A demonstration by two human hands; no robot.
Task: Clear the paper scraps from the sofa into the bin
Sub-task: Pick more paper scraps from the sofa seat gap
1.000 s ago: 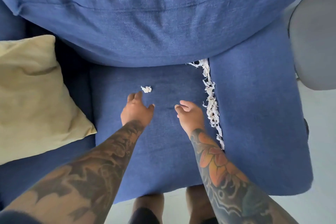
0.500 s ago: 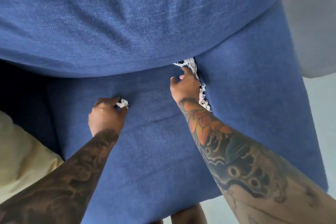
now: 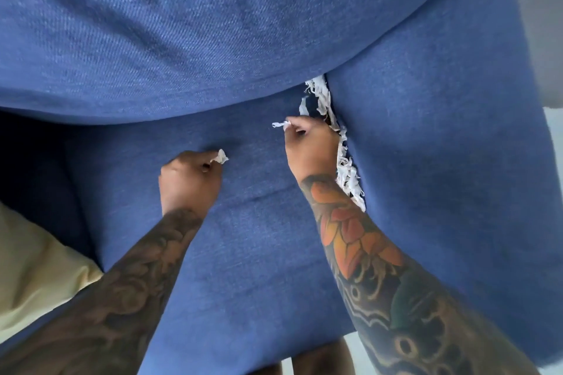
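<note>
Pinching paper scraps above the sofa seat (image 3: 243,253): left hand (image 3: 190,179), right hand (image 3: 310,149).

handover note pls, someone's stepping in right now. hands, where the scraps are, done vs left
Left hand: grip pinches a small crumpled scrap just over the seat cushion.
Right hand: grip pinches a paper strip beside the gap.
Shredded paper: a line of it sits in the gap between seat cushion and sofa arm, running from the back cushion towards the front.
Done: two pieces in hand, neither binned.
Left: clear the gap, carry everything to the bin, which is not in view.
Yellow pillow lies at the left.
</note>
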